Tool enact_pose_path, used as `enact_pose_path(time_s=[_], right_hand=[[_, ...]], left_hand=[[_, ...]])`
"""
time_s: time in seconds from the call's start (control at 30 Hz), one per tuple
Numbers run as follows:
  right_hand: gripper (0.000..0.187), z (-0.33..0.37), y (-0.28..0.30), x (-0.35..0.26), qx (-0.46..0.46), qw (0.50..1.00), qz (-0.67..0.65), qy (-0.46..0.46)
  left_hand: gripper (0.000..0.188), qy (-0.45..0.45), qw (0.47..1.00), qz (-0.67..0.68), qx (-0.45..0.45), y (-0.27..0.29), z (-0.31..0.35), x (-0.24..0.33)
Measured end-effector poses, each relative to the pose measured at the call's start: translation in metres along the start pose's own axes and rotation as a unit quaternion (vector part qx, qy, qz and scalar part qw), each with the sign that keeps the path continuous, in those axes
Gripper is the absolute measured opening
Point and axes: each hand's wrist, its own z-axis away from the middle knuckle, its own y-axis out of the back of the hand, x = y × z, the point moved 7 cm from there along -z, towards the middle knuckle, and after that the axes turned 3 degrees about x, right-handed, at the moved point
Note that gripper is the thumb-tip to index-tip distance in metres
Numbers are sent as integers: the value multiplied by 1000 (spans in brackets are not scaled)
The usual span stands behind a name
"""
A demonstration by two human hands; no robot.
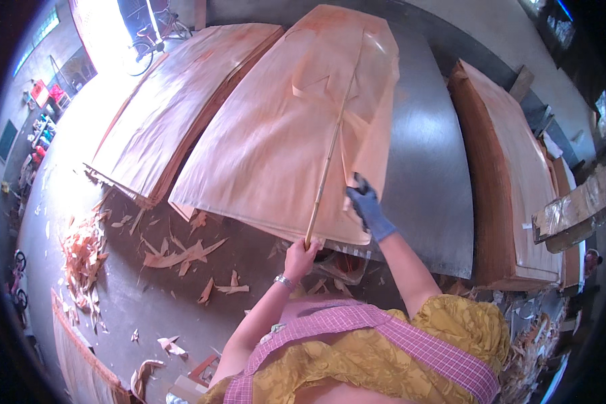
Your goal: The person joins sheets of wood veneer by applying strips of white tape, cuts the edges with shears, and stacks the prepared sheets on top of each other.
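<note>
A: Nearest first. What did the hands have?

B: I saw my left hand [300,256] bare, fist wrapped round the bottom end of a thin stick [328,165]. Bracelet [284,281] on that wrist. The stick ran up and away over the top sheet [276,135], so I judged it was held low to reach far across without leaning.

A: And the right?

B: My right hand [366,205] wore a blue glove, fingers pinched on the near right edge of that same sheet, close beside the stick. The edge there curled up off the metal table [431,175], so the pinch seemed to be lifting it.

A: Where did the sheet lie?

B: Thin, wood-coloured, on the grey table straight ahead, its near edge hanging just past the table's rim. It had a tear or fold near the middle where the stick crossed.

A: Around it?

B: Scraps [182,252] of the same stuff on the floor below left. A left stack [175,101] of sheets beside it, a taller right stack [512,175] across the table. Far back, a bicycle [151,40] by a bright doorway.

A: Anything unclear?

B: Where the stick's far tip ended, I couldn't tell.
</note>
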Motion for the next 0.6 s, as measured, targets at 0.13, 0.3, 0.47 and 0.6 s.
enact_pose_path(time_s=[0.13,0.3,0.47,0.6], right_hand=[[57,-34,-128,-35,-87,990,108,-20],[65,-70,-249,-2,-146,978,151,10],[62,-40,-310,-28,-163,974,149,-43],[55,-2,-273,-72,-180,980,61,-55]], left_hand=[[83,-15,990,23,-137,-9,-22,-19],[100,-32,941,227,-249,-11,-24,-31],[110,24,886,281,-367,-7,-14,-22],[107,36,856,338,-390,-2,-10,-10]])
